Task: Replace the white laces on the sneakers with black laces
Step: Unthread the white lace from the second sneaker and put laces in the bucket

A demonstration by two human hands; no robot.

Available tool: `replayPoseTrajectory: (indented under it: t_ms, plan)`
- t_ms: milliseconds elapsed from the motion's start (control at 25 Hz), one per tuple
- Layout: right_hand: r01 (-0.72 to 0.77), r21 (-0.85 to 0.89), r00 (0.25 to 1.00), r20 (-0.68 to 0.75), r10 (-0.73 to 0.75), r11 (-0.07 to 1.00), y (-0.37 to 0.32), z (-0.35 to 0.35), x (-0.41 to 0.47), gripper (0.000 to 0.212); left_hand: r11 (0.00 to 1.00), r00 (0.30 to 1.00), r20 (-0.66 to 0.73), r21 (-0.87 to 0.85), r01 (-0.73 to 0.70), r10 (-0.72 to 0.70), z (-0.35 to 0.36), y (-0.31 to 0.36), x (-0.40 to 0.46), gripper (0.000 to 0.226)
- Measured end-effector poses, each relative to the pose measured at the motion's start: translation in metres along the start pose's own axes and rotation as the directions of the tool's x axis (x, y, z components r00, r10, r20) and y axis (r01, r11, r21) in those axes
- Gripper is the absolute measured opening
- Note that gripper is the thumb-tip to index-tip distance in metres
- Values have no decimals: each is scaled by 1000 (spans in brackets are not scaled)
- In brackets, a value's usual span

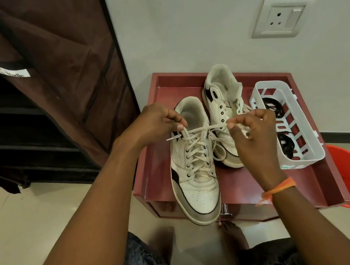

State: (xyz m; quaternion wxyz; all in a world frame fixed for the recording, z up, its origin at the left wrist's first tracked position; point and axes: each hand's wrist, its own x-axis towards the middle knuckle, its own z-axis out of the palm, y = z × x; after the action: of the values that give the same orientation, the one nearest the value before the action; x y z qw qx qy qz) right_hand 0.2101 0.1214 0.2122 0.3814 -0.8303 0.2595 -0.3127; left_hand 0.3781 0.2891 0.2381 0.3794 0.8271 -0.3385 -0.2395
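Near sneaker [192, 166]: toe towards the person, heel away, long axis running straight near to far on the red tray table [329, 188]; white lace [197, 151] fully threaded through the eyelets.
Lace span: the top run is stretched crosswise between the hands, at right angles to the shoe's length, just above the collar.
Left hand [156, 121]: fingers pinched on the lace end at the shoe's left side, the tip poking out below the thumb.
Right hand [253, 129]: pinching the other end, out past the shoe's right side, over the far sneaker [223, 111].
Nearer hand: about level; I'd say the left sits closer to the top eyelets.
Next move, my read: draw the lace out of the top eyelets, working heel to toe.
Black laces [276, 108]: waiting in the white basket [308, 141], right of both shoes, nearest the right hand.
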Motion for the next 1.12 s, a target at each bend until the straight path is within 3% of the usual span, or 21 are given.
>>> replayPoseTrajectory:
  t_ms: [120, 280, 400, 480, 640, 800, 880, 960, 1040, 1120]
  plan:
    - [268, -179, 959, 146, -244, 947, -14, 30, -3, 22, 1000, 1000, 13, 15, 8, -8, 0, 1, 1, 12]
    - [214, -291, 961, 234, -148, 932, -24, 55, -3, 6, 999, 1000, 11, 33, -9, 9, -1, -1, -1, 11]
    - [269, -434, 953, 250, -172, 860, -18, 51, 1, 24, 999, 1000, 17, 32, -6, 6, 0, -1, 0, 11]
    - [312, -495, 934, 318, -165, 811, -18, 46, 4, 22, 1000, 1000, 17, 28, 0, -1, 1, 1, -1, 11]
    - [234, -406, 949, 291, -117, 883, -22, 49, 5, 5, 999, 1000, 12, 35, -3, 3, 0, 2, -1, 11]
    - [232, -207, 970, 126, -209, 951, -8, 40, 7, 10, 1000, 1000, 12, 0, 10, -10, -3, 1, -5, 11]
    - [117, -65, 991, 69, -112, 991, 5, 25, 14, 18, 1000, 1000, 20, -18, 8, -8, -5, 0, -6, 12]
    - [-81, 30, 995, 61, 79, 996, 13, 4, 20, 19, 1000, 1000, 20, -20, 14, -13, -4, 0, -5, 12]
    - [-199, 46, 966, 177, 188, 979, 15, -18, 22, 15, 999, 999, 24, -12, 33, -33, -2, 2, -5, 13]
    - [-203, -25, 899, 392, 196, 979, 9, -35, 15, 13, 999, 999, 22, 6, 43, -43, 3, 9, -6, 13]
